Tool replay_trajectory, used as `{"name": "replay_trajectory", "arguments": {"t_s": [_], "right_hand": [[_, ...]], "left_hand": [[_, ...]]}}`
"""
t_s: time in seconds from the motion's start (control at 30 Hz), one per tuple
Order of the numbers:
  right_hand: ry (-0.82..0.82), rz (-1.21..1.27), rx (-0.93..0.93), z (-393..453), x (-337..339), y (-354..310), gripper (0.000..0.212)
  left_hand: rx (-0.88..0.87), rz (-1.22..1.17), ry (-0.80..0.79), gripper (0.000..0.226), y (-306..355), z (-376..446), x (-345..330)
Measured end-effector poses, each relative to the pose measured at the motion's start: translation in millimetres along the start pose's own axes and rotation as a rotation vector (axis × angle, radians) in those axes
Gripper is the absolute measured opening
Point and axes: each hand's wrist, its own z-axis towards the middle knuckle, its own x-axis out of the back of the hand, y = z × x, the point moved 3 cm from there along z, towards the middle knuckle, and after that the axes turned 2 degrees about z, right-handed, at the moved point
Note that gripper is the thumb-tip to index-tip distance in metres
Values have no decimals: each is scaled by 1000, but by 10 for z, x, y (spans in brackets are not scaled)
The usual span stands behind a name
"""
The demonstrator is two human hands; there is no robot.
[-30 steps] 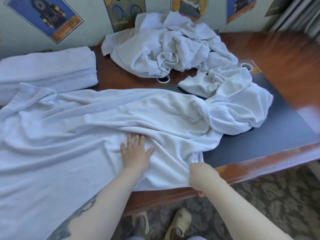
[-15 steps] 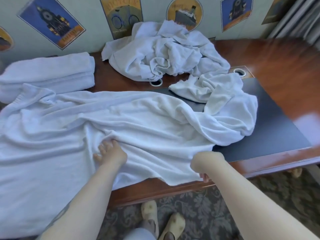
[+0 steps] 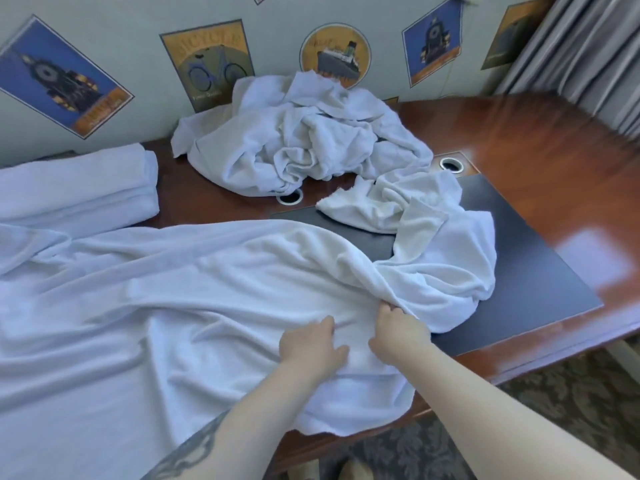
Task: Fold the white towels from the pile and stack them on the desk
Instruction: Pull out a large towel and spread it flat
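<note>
On the reddish-brown polished wooden desk (image 3: 519, 140), one large white terry towel (image 3: 173, 306) lies spread out and wrinkled, its long axis running left to right across the near edge, with its right end bunched over the dark grey rectangular desk mat (image 3: 540, 271). Both hands sit close together on this towel near the desk's front edge. The left hand (image 3: 313, 344) rests on the cloth with fingers curled into it. The right hand (image 3: 398, 329) pinches a raised fold of the same towel. One crumpled pile of white towels (image 3: 298, 147) sits at the back against the wall. One stack of folded white towels (image 3: 79, 188) lies at the left. Two round metal cable grommets (image 3: 290, 196) are set in the desktop. Among the wall posters, the yellow bicycle poster (image 3: 207, 64) reads "BICYCLE"; other lettering is too blurred to read.
</note>
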Motion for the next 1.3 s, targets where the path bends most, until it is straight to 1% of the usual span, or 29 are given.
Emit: {"name": "replay_trajectory", "arguments": {"t_s": [0.03, 0.07, 0.1, 0.13, 0.2, 0.23, 0.3, 0.33, 0.37, 0.43, 0.5, 0.57, 0.63, 0.67, 0.73, 0.77, 0.8, 0.83, 0.9, 0.93, 0.97, 1.03, 1.07, 1.1, 1.13, 1.2, 1.23, 1.27, 1.3], "right_hand": [[-27, 16, -9, 26, 61, -23, 54], [-23, 75, -2, 41, 124, -44, 36], [34, 150, 7, 54, 209, -53, 20], [147, 233, 16, 79, 317, -39, 14], [397, 441, -29, 127, 514, 94, 13], [458, 557, -63, 154, 578, 180, 16], [457, 718, -71, 251, 622, 336, 29], [444, 742, -42, 312, 628, 406, 35], [449, 728, -8, 375, 647, 488, 39], [502, 592, 42, 533, 729, 679, 44], [530, 373, 87, 762, 848, 893, 55], [508, 185, 132, 1037, 988, 1100, 66], [457, 117, 182, 1323, 1106, 1279, 69], [420, 116, 212, 1459, 1152, 1348, 68], [327, 107, 268, 1687, 1208, 1452, 69], [295, 100, 283, 1772, 1220, 1495, 74], [268, 113, 292, 1843, 1241, 1535, 81], [226, 154, 295, 1903, 1278, 1585, 91], [76, 260, 303, 1969, 1351, 1704, 104], [-12, 288, 310, 1983, 1380, 1773, 101], [-95, 308, 311, 1982, 1411, 1851, 90], [-224, 364, 323, 1953, 1460, 2009, 58], [-261, 397, 340, 1935, 1489, 2085, 46], [-282, 436, 360, 1919, 1526, 2163, 43], [-295, 492, 382, 1909, 1570, 2233, 47], [-290, 617, 414, 1898, 1671, 2346, 52], [-264, 678, 422, 1879, 1714, 2374, 50], [-215, 743, 428, 1860, 1756, 2380, 43], [-141, 801, 432, 1836, 1787, 2398, 38]], "left_hand": [[23, -16, -59, 36, 5, 72, 58], [30, -25, -108, 36, 20, 138, 118], [25, -36, -124, 36, 41, 203, 179], [16, -62, -103, 35, 66, 268, 259], [-19, -198, 35, 22, 146, 367, 423], [-45, -295, 118, 18, 211, 400, 501], [-111, -455, 269, 22, 393, 439, 622], [-153, -494, 330, 24, 504, 462, 668], [-195, -503, 384, 27, 623, 500, 707], [-274, -466, 451, 31, 852, 611, 775], [-298, -381, 404, 34, 1049, 785, 778], [-225, -264, 264, 34, 1199, 996, 712], [-72, -145, 126, 26, 1310, 1177, 636], [14, -108, 56, 27, 1373, 1247, 607], [145, -124, -58, 50, 1541, 1365, 561], [187, -155, -73, 57, 1636, 1420, 558], [216, -190, -74, 55, 1728, 1472, 571], [232, -226, -83, 46, 1813, 1512, 598], [223, -262, -108, 18, 1932, 1561, 657], [226, -275, -123, 15, 1961, 1573, 692], [236, -290, -139, 19, 1975, 1569, 736], [243, -334, -150, 19, 1976, 1547, 840], [230, -358, -139, 14, 1980, 1540, 908], [207, -365, -127, 6, 1998, 1540, 988], [179, -360, -114, 2, 2026, 1544, 1069], [128, -375, -106, 4, 2095, 1609, 1228], [103, -384, -108, 10, 2138, 1657, 1298], [81, -386, -114, 17, 2180, 1708, 1372], [68, -388, -133, 21, 2233, 1761, 1435]]}}
